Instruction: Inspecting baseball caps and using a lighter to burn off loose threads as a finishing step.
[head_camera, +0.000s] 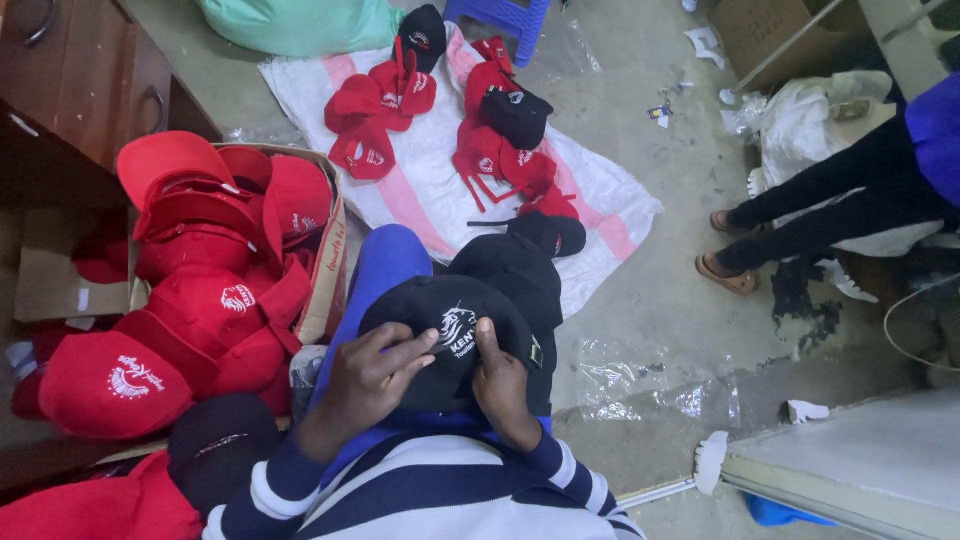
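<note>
On our lap we hold a black fabric cap with a white embroidered emblem (447, 335): left hand (365, 385) pinching thin thread, right hand (500, 385) gripping the crown. We should keep the emblem taut. Left, a cardboard box of red caps (225, 270); far, a white-pink woven sack (420, 170).

The person wears a long-sleeved top (440, 495) in broad navy and white stripes, cuffs navy, and bright blue trousers (385, 265); both hands are bare, without rings.
</note>
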